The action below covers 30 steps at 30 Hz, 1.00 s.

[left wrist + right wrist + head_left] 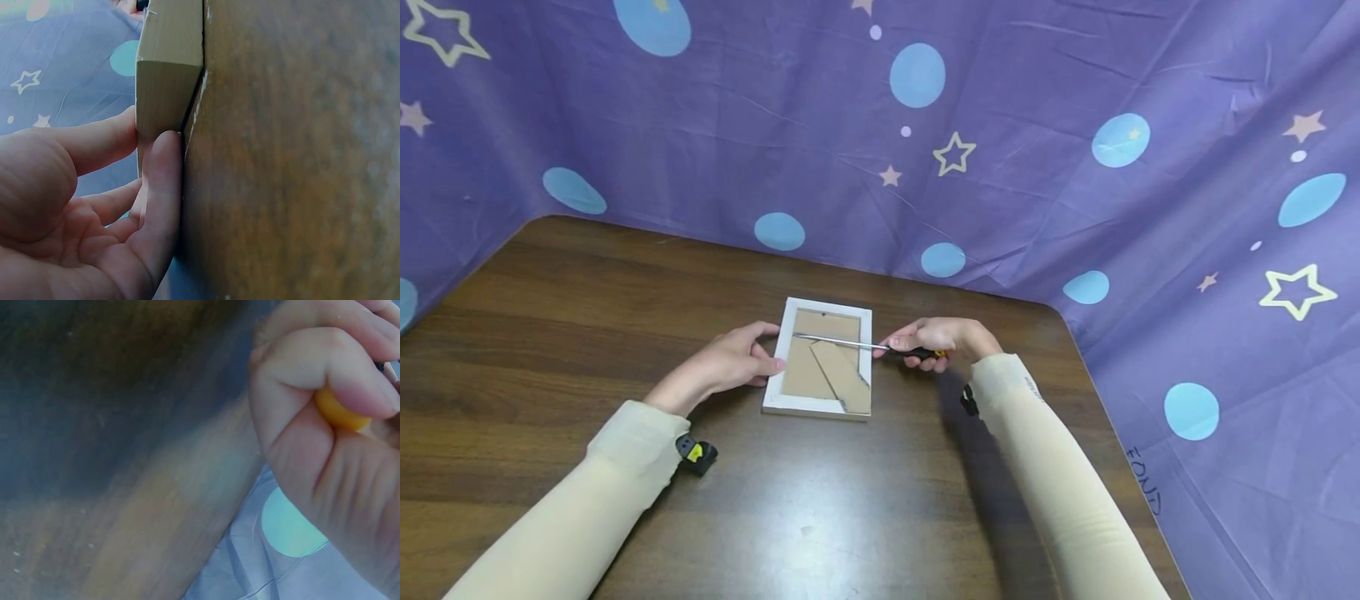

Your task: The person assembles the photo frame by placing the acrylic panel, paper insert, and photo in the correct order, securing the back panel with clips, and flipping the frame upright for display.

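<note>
A white picture frame (778,375) lies back side up on the table, its brown backing board (805,379) and folded stand (842,375) showing. My left hand (737,358) grips the frame's left edge, thumb on the upper rim and fingers along the side. In the left wrist view the frame's side (165,94) rises beside the thumb and a finger. A screwdriver (842,342) with a black and yellow handle is in my right hand (932,337). Its metal shaft stretches leftward across the frame, above the stand's top. The handle's yellow end (337,414) shows between the curled fingers in the right wrist view.
The brown wooden table (587,333) has rounded far corners. A purple cloth (827,125) with stars and blue spots hangs behind it and along its sides. Black bands (697,455) sit at both wrists.
</note>
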Motion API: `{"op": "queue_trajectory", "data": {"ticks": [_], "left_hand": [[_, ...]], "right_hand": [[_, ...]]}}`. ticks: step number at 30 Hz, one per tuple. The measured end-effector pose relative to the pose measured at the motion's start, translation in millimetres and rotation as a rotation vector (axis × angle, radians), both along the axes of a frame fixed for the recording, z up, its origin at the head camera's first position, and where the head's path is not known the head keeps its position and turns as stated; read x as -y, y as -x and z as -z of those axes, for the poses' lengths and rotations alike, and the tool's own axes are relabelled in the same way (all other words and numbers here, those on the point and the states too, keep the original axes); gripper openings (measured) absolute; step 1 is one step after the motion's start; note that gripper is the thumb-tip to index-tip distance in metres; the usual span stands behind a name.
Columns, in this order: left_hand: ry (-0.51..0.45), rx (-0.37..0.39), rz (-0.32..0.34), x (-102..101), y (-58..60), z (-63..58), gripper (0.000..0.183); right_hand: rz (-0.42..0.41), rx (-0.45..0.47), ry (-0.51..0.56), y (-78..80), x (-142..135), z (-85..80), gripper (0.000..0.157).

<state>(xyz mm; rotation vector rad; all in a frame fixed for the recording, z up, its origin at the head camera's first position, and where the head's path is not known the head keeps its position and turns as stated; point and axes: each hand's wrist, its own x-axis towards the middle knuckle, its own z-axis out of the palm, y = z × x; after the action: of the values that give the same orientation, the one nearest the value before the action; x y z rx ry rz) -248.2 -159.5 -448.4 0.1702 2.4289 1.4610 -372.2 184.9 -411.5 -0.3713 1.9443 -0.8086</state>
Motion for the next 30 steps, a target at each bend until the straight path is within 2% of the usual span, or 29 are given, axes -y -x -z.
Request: {"op": "queue_trajectory", "data": {"ticks": [6,10,13,18,21,23,26,30], "left_hand": [[-0.005,-0.001,-0.003,0.9,0.9,1.1,0.075],[-0.007,0.001,-0.004,1.3,0.6,1.7,0.074],[-0.016,0.007,-0.004,0.7,0.6,1.6,0.073],[-0.012,0.002,0.000,0.4,-0.1,1.3,0.073],[-0.008,0.004,0.001,0.0,-0.3,1.7,0.074],[-0.005,0.002,0.003,0.2,-0.8,2.0,0.075],[-0.005,0.002,0.003,0.6,-1.3,2.1,0.075],[-0.004,0.001,-0.001,1.4,-2.0,1.2,0.075]], "right_hand": [[-0.027,-0.023,-0.021,0.5,0.2,1.1,0.038],[-0.005,-0.012,0.002,-2.3,1.0,1.7,0.038],[-0.024,-0.055,0.023,-6.0,-0.5,3.9,0.038],[-0.121,-0.273,0.083,-15.0,-6.2,7.5,0.037],[-0.123,-0.386,0.122,-21.0,-11.2,4.9,0.037],[-0.088,-0.435,0.138,-24.7,-15.2,0.8,0.037],[-0.057,-0.535,0.118,-30.6,-21.1,-8.2,0.038],[-0.107,-0.716,0.039,-42.4,-28.2,-21.4,0.039]]}}
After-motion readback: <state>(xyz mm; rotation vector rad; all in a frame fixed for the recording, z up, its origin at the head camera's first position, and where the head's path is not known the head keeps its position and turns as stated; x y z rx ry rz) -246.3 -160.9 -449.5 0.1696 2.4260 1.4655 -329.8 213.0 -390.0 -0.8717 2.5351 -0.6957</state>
